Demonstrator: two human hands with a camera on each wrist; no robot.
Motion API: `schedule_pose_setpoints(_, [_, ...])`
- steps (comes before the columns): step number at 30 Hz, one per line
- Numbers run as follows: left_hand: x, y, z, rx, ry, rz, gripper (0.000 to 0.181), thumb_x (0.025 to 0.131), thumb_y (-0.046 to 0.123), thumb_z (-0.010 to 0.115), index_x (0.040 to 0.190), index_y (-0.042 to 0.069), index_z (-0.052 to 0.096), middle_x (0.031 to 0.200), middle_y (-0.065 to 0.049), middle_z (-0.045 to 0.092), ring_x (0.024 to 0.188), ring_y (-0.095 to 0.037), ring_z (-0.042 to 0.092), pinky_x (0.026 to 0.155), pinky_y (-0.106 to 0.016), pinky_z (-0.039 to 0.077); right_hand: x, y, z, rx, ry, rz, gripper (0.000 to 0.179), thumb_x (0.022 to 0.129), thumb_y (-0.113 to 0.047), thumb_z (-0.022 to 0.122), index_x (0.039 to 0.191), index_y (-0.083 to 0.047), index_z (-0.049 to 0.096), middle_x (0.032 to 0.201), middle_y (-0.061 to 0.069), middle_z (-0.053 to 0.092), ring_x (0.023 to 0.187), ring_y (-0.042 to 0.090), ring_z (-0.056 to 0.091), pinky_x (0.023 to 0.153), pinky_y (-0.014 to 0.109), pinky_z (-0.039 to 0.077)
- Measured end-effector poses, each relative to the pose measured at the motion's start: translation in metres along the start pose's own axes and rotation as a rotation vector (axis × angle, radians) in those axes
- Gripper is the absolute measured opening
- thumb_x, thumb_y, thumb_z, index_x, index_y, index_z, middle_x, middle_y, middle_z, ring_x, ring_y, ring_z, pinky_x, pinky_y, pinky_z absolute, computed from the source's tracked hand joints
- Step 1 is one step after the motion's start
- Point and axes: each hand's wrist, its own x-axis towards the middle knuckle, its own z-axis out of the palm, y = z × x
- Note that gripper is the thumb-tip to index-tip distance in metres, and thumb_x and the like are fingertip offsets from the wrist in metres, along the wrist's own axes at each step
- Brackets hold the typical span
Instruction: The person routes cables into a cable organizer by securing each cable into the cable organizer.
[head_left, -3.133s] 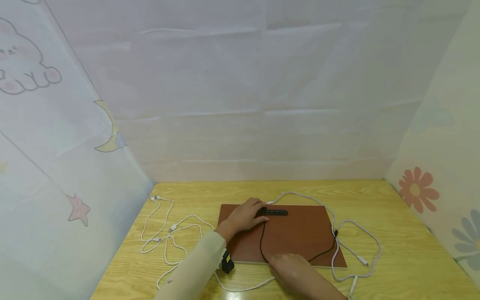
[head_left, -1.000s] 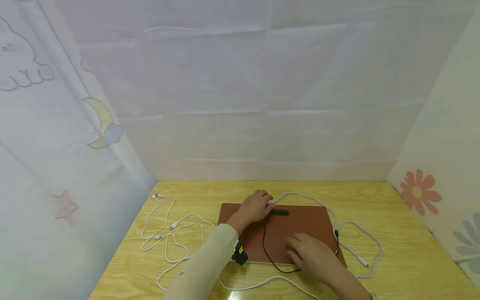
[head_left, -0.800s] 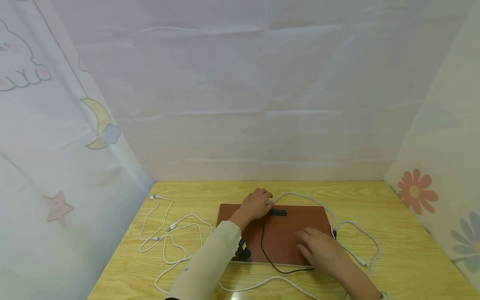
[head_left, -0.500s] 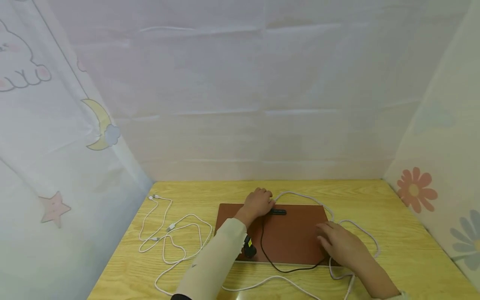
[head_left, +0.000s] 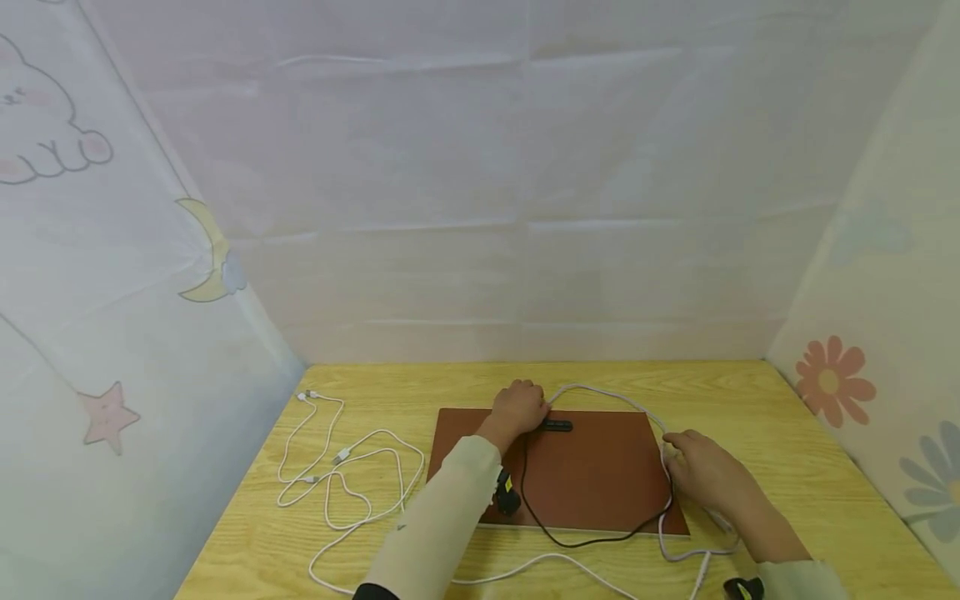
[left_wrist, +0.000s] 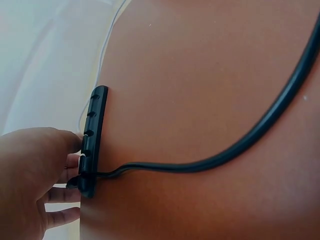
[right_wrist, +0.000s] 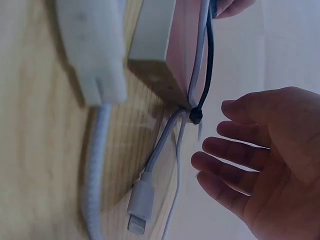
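Note:
In the head view a brown board [head_left: 600,475] lies on the wooden table, with a black slotted cable clip [head_left: 557,426] at its back edge. A black cable [left_wrist: 210,162] sits in one slot of the clip, its end poking out behind. My left hand [head_left: 517,408] is at the clip; its thumb touches the clip from behind, and its fingers extend along the board's edge. Beside the board's right edge is my right hand [head_left: 708,471], fingers loosely bent and holding nothing. In the right wrist view it is nearest the cable's black knob-like end [right_wrist: 195,116] and a white cable [right_wrist: 199,55].
Several white cables [head_left: 367,500] lie in loops left of the board. Another white cable [head_left: 600,390] runs behind and down its right side. A white plug [right_wrist: 141,202] rests on the wood. Patterned walls [head_left: 480,167] enclose the table's back and sides.
My right hand has left the black cable at the board's front and moved right, past the board's right edge. My left hand has shifted slightly right along the clip; its forearm has swung right.

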Motion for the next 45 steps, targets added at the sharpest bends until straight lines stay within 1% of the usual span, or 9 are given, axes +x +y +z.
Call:
schedule_pose_setpoints(6, [0.007, 0.001, 0.006, 0.032, 0.018, -0.007, 0.029, 0.104, 0.045, 0.055, 0.108, 0.022, 0.074, 0.105, 0.002, 0.065, 0.101, -0.018, 0.06, 0.08, -0.036, 0.055, 0.017, 0.018, 0.004, 0.038, -0.062, 0.055, 0.036, 0.101, -0.013, 0.057, 0.125, 0.013, 0.06, 0.114, 0.03, 0.062, 0.099, 0.044, 0.066, 0.08, 0.055, 0.055])
schedule_pose_setpoints(11, [0.01, 0.003, 0.009, 0.038, 0.031, -0.019, 0.028, 0.103, 0.045, 0.058, 0.101, 0.023, 0.075, 0.101, 0.002, 0.065, 0.096, -0.018, 0.062, 0.075, -0.035, 0.056, 0.029, 0.032, 0.011, 0.074, -0.103, 0.087, 0.038, 0.102, -0.011, 0.051, 0.126, 0.018, 0.057, 0.104, 0.025, 0.067, 0.091, 0.038, 0.067, 0.078, 0.052, 0.055])
schedule_pose_setpoints(18, [0.008, 0.008, 0.003, -0.017, 0.038, -0.049, 0.024, 0.097, 0.041, 0.068, 0.088, 0.021, 0.075, 0.082, 0.005, 0.067, 0.071, -0.013, 0.064, 0.06, -0.031, 0.055, 0.039, 0.033, 0.011, 0.077, -0.11, 0.16, 0.038, 0.104, -0.019, 0.053, 0.117, 0.016, 0.061, 0.099, 0.024, 0.069, 0.088, 0.038, 0.067, 0.075, 0.053, 0.055])
schedule_pose_setpoints(26, [0.012, 0.012, 0.003, -0.002, 0.05, -0.068, 0.021, 0.096, 0.038, 0.071, 0.089, 0.019, 0.076, 0.084, 0.002, 0.068, 0.074, -0.015, 0.065, 0.061, -0.031, 0.056, 0.042, 0.028, 0.009, 0.133, -0.122, 0.265, 0.037, 0.104, -0.018, 0.049, 0.117, 0.015, 0.055, 0.099, 0.024, 0.066, 0.082, 0.032, 0.065, 0.07, 0.047, 0.054])
schedule_pose_setpoints(31, [0.015, 0.012, 0.006, 0.025, 0.095, -0.025, 0.02, 0.101, 0.034, 0.064, 0.109, 0.018, 0.072, 0.101, 0.001, 0.069, 0.092, -0.016, 0.066, 0.069, -0.03, 0.057, 0.04, 0.027, 0.002, 0.176, -0.032, 0.288, 0.033, 0.105, -0.014, 0.042, 0.12, 0.015, 0.05, 0.104, 0.03, 0.064, 0.079, 0.031, 0.065, 0.062, 0.042, 0.053])
schedule_pose_setpoints(34, [0.017, 0.011, 0.006, -0.005, 0.114, 0.008, 0.023, 0.103, 0.029, 0.061, 0.121, 0.015, 0.066, 0.108, -0.001, 0.068, 0.098, -0.015, 0.066, 0.073, -0.028, 0.057, 0.04, 0.027, -0.003, 0.226, 0.053, 0.286, 0.033, 0.107, -0.013, 0.038, 0.124, 0.014, 0.046, 0.105, 0.03, 0.063, 0.077, 0.027, 0.067, 0.057, 0.036, 0.051])
schedule_pose_setpoints(38, [0.018, 0.01, -0.001, -0.056, 0.122, 0.042, 0.021, 0.104, 0.024, 0.06, 0.122, 0.013, 0.061, 0.101, -0.001, 0.067, 0.088, -0.014, 0.066, 0.068, -0.026, 0.055, 0.04, 0.025, -0.011, 0.3, 0.12, 0.288, 0.035, 0.109, -0.016, 0.037, 0.128, 0.012, 0.044, 0.104, 0.027, 0.063, 0.081, 0.03, 0.07, 0.056, 0.033, 0.05])
schedule_pose_setpoints(42, [0.016, 0.009, -0.01, -0.092, 0.153, 0.061, 0.016, 0.105, 0.021, 0.058, 0.119, 0.013, 0.058, 0.092, -0.001, 0.066, 0.076, -0.013, 0.065, 0.06, -0.027, 0.052, 0.037, 0.018, -0.018, 0.367, 0.133, 0.285, 0.035, 0.11, -0.018, 0.037, 0.129, 0.011, 0.044, 0.102, 0.025, 0.064, 0.082, 0.032, 0.071, 0.055, 0.031, 0.05])
schedule_pose_setpoints(45, [0.014, 0.007, -0.013, -0.119, 0.18, 0.091, 0.015, 0.106, 0.021, 0.055, 0.119, 0.014, 0.059, 0.092, -0.001, 0.068, 0.075, -0.013, 0.065, 0.059, -0.025, 0.051, 0.034, 0.011, -0.023, 0.401, 0.154, 0.272, 0.034, 0.109, -0.02, 0.039, 0.127, 0.008, 0.045, 0.096, 0.021, 0.065, 0.078, 0.029, 0.07, 0.055, 0.029, 0.051])
